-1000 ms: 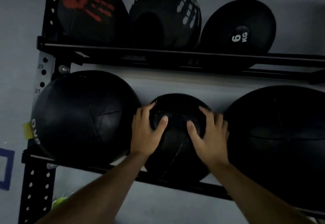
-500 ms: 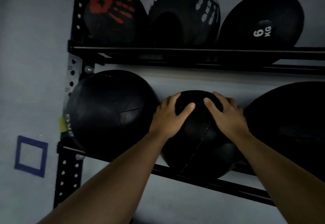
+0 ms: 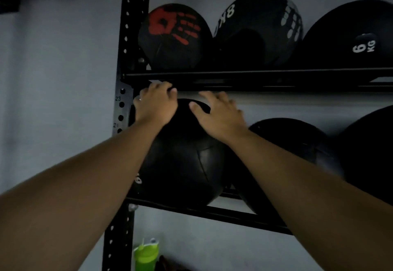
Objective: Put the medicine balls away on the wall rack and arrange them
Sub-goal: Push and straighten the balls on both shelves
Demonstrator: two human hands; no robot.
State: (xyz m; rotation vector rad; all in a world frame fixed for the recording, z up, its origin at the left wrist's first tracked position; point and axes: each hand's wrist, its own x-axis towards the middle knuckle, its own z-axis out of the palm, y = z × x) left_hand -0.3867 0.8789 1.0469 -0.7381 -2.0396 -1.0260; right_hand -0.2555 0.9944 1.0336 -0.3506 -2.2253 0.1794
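Left hand (image 3: pixel 156 102) and right hand (image 3: pixel 219 114) lie flat, fingers spread, on crown of large medicine ball (image 3: pixel 182 155); grip released, pressing only, nothing clenched. Ball sits at left end of lower shelf (image 3: pixel 223 213) of wall rack (image 3: pixel 129 36). I judge it heavy, soft-skinned, low-slip; I take hold at opposite sides, palms cupped. Smaller ball (image 3: pixel 297 143) just beside. Upper shelf full. Grey wall behind, room dim.

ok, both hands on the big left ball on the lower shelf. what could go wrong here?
1. The left hand sits just under the upper shelf rail; knuckles could get pinched if the large ball lifts.
2. Shoving that ball right could nudge the smaller ball beside it off the lower rail.
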